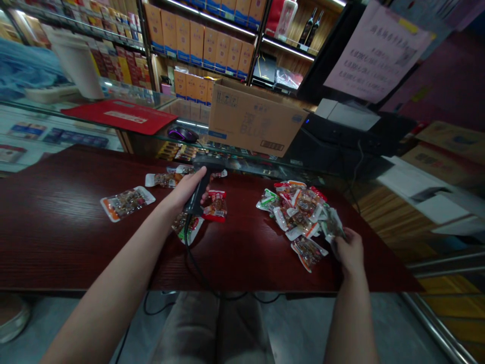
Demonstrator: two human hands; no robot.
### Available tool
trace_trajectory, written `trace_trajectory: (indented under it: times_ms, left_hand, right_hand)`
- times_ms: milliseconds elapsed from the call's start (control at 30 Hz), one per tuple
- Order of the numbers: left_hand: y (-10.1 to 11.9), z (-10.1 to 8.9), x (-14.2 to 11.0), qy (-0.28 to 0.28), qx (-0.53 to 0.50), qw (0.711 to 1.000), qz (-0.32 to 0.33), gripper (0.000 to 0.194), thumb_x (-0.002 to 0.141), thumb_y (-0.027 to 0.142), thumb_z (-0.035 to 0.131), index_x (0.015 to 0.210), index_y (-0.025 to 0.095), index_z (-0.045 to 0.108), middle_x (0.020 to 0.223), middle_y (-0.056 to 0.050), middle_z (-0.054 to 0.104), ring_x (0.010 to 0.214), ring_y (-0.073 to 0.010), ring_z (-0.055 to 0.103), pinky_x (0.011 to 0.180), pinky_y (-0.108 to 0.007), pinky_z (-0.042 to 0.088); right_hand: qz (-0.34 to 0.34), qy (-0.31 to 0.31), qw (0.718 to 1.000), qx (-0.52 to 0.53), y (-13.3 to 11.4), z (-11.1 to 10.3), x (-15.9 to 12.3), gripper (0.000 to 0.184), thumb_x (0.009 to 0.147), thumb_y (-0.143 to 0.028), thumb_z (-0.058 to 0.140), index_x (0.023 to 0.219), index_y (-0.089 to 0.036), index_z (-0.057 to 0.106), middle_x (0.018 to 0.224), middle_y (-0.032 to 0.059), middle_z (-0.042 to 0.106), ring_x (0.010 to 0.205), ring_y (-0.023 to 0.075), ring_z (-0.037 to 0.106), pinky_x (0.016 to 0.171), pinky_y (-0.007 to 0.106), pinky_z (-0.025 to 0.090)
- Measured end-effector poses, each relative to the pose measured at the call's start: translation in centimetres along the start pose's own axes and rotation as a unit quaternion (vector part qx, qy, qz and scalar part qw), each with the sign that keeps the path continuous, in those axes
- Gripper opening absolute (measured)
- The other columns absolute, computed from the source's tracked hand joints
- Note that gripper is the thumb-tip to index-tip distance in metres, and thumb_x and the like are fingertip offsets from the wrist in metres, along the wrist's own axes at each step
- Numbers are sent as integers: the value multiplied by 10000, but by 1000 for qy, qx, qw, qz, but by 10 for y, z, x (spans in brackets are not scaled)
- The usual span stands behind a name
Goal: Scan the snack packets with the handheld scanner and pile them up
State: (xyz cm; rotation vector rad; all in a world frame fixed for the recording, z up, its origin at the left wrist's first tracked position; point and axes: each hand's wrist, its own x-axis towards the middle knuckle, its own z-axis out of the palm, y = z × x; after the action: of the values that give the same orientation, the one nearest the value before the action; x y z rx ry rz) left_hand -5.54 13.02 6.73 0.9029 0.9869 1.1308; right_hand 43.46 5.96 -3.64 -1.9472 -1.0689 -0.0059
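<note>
My left hand [192,187] is wrapped round the handle of a black barcode scanner [199,189], whose cord runs down over the table edge. Under and around it lie several sealed snack packets, among them a red-edged packet [215,206] and an orange-cornered packet [128,203] farther left. On the right, my right hand [350,247] grips a greenish snack packet [333,225] by its near end, beside a heap of packets [299,205]. One packet [308,253] lies at the heap's front edge.
The dark red table [242,242] meets a glass counter at the back. On that counter stand a cardboard box [255,119], a mouse [182,134], a red folder [121,115] and a white cup [78,65]. A monitor with a paper sheet [379,50] rises at right.
</note>
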Motion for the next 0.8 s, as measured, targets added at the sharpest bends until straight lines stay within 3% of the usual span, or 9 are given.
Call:
trace_trajectory:
  times_ms: [67,133,233,300,367,433,533,667,800]
  left_hand:
    - [2,-2,-1,6,0,1000,5,340,867,492,603,862,152,610,554,-16,554,384,-101,487,358,-211,389]
    - [3,-4,0,9,-3,1000,8,339,857,492,616,872,153,614,556,-15,557,384,-102,487,357,-213,389]
    - [4,-4,1,10,-4,1000,8,337,860,485,614,882,149,619,566,-13,558,388,-101,484,353,-217,395]
    - [4,-5,2,11,1,1000,12,348,866,488,602,888,141,619,566,-8,552,392,-100,482,348,-214,392]
    - [5,-6,2,6,11,1000,15,366,869,499,593,894,134,613,570,-2,548,395,-96,481,345,-205,389]
    - [6,-9,2,-1,21,1000,17,388,862,516,597,897,130,602,578,3,551,397,-89,479,349,-198,394]
    - [6,-15,5,-8,30,999,16,424,838,551,615,876,129,591,578,7,548,401,-85,482,351,-191,400]
    - [4,-23,9,-9,22,1000,11,437,844,561,608,873,125,595,586,4,548,404,-88,488,344,-193,396]
    - [4,-25,9,-14,19,1000,17,433,853,555,608,875,122,594,589,9,551,404,-80,489,354,-191,400]
  right_hand:
    - [54,-9,998,13,-9,-4,0,561,620,-305,529,1147,-114,550,1085,144,589,1020,296,580,964,480,452]
    - [52,24,998,-24,-25,-7,-1,584,616,-313,555,1158,-93,557,1153,189,584,1119,346,545,1035,523,386]
    - [-13,110,993,-36,-63,-3,-6,553,664,-318,545,1172,-99,557,1224,217,573,1205,370,501,1074,559,323]
    - [-83,98,992,14,-97,13,-9,471,708,-314,526,1141,-134,569,1188,180,606,1145,322,548,1042,527,372]
    - [-160,4,984,79,-136,42,-14,357,743,-336,535,1044,-155,604,1105,149,644,1080,285,583,1006,486,416]
    - [-203,-146,957,149,-175,83,-18,285,773,-343,534,987,-176,618,1040,115,678,999,240,627,955,425,466]
    - [-164,-296,928,157,-226,153,-25,285,783,-347,575,999,-166,623,947,89,709,867,201,666,846,349,510]
    - [-81,-351,930,78,-274,226,-34,345,786,-423,644,1017,-166,642,993,95,733,913,206,692,798,293,499]
    - [-54,-358,931,51,-295,255,-40,305,696,-456,747,789,-180,656,986,133,733,1039,304,675,830,338,479]
